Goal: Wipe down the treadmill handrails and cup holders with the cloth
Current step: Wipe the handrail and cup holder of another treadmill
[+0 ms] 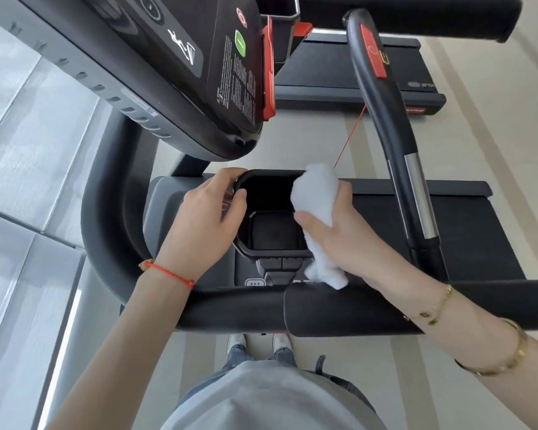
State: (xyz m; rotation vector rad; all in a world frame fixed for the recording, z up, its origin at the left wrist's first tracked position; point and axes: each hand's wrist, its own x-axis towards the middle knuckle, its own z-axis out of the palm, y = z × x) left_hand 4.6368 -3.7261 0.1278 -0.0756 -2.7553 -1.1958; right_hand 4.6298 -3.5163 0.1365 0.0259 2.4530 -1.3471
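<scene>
A black cup holder (272,234) with a square well sits in the middle of the treadmill frame. My left hand (204,220) rests on its left rim, thumb and fingers curled over the edge. My right hand (342,231) grips a bunched white cloth (319,193) and presses it against the holder's right rim; the cloth's tail hangs down below my palm. A thick black padded handrail (339,313) runs across in front of me under both wrists. Another black handrail (385,113) with a chrome section rises at the right.
The treadmill console (199,72) with a green button and red trim overhangs the cup holder at the upper left. A red safety cord (350,136) hangs near the cloth. The running belt (466,231) lies to the right. A second treadmill stands behind.
</scene>
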